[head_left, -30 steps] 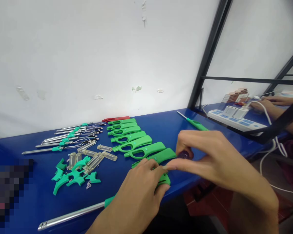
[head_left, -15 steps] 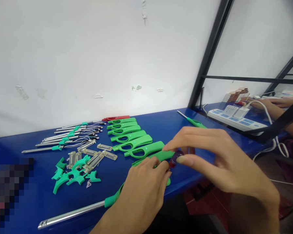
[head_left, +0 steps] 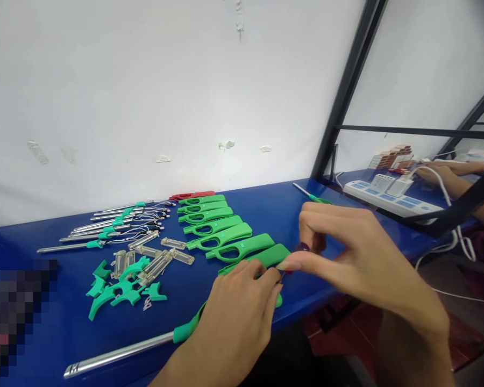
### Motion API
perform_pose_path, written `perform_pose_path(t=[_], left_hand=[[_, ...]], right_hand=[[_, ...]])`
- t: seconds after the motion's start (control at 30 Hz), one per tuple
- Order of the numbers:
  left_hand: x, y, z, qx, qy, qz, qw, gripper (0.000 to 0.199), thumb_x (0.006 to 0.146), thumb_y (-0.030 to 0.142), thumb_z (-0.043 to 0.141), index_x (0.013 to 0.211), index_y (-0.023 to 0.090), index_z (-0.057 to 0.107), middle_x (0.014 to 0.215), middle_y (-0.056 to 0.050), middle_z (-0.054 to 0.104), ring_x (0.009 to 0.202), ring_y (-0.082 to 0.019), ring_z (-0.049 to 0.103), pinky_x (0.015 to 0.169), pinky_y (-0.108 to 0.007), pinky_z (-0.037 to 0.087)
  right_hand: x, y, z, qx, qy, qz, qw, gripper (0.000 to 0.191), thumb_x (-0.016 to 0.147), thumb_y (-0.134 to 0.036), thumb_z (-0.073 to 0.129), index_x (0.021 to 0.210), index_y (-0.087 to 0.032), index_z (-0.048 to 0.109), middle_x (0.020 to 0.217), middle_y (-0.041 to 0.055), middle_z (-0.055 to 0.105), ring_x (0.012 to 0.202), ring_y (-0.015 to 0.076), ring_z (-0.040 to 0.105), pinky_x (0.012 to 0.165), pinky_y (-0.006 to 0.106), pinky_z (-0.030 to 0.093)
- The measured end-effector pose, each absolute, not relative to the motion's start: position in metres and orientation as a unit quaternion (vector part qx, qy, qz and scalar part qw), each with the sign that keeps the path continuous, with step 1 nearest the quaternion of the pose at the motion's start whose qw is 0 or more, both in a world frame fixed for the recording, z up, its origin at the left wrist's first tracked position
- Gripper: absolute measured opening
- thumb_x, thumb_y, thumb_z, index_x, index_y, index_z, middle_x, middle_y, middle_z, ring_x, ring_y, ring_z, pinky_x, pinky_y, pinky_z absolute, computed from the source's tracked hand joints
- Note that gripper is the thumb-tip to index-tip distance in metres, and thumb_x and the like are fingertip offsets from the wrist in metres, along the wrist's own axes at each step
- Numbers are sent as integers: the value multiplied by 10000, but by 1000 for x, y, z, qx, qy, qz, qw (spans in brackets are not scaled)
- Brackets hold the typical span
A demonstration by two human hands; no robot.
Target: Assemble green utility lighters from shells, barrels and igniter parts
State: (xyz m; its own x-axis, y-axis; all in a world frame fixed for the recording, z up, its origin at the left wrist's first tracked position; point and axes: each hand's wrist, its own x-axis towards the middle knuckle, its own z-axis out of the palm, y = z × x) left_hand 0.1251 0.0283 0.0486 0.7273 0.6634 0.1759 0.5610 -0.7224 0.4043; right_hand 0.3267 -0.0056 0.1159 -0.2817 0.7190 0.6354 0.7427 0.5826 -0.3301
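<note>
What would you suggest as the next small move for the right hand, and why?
Perhaps a slight turn of the dark-handled tool, since the right hand pinches its handle, its thin shaft points toward the green lighter, and the left hand steadies that lighter. I cannot see whether the tip is seated.
</note>
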Motion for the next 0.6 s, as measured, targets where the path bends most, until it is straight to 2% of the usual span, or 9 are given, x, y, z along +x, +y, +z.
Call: perform_pose_path(t=[0.1,0.17,0.2,0.3,0.43,0.53,0.6], left_hand=[[125,27,49,914,335,159,164,244,1108,216,455,1052,244,691,1076,-34,713,1006,-279,699,820,-428,557],[125,27,49,914,336,161,163,241,1108,220,457,1022,245,681,1048,-27,706,960,-269,692,771,-407,531],[125,27,49,913,336,163,162,237,1107,220,460,1018,246,678,1043,-25,705,950,-265,690,759,-400,520],[124,28,49,912,337,167,164,233,1104,214,463,1007,243,673,1041,-23,703,963,-263,681,762,-395,505],[125,27,49,911,342,163,162,230,1101,218,460,1058,254,683,1065,-25,710,992,-275,674,772,-404,503],[124,26,48,912,346,155,158,245,1096,210,450,1132,272,684,1088,-29,719,1007,-286,674,764,-407,497],[124,25,47,912,345,155,156,251,1095,206,444,1129,276,682,1083,-27,720,1005,-287,673,754,-403,486]], right_hand=[[331,-10,118,-434,-808,31,396,181,1058,-372,660,947,-239,709,868,-16,714,761,132,644,683,269,477],[334,-13,119,-405,-820,63,399,167,1090,-311,600,1125,-270,758,1029,1,767,937,154,703,814,273,531],[335,-13,119,-393,-827,73,395,179,1091,-283,597,1154,-278,765,1067,1,773,991,157,709,854,271,540],[335,-11,119,-380,-837,83,385,160,1081,-231,611,1110,-264,765,1057,1,772,1008,153,710,863,263,549],[332,-7,117,-410,-818,83,395,73,1018,-282,728,961,-249,699,994,-11,743,816,131,677,700,256,527],[331,-5,116,-435,-803,64,403,327,934,-347,831,787,-233,561,868,-24,693,709,134,625,629,277,481],[331,-6,116,-450,-798,44,398,405,919,-372,843,744,-231,507,822,-26,678,698,140,613,626,285,465]])
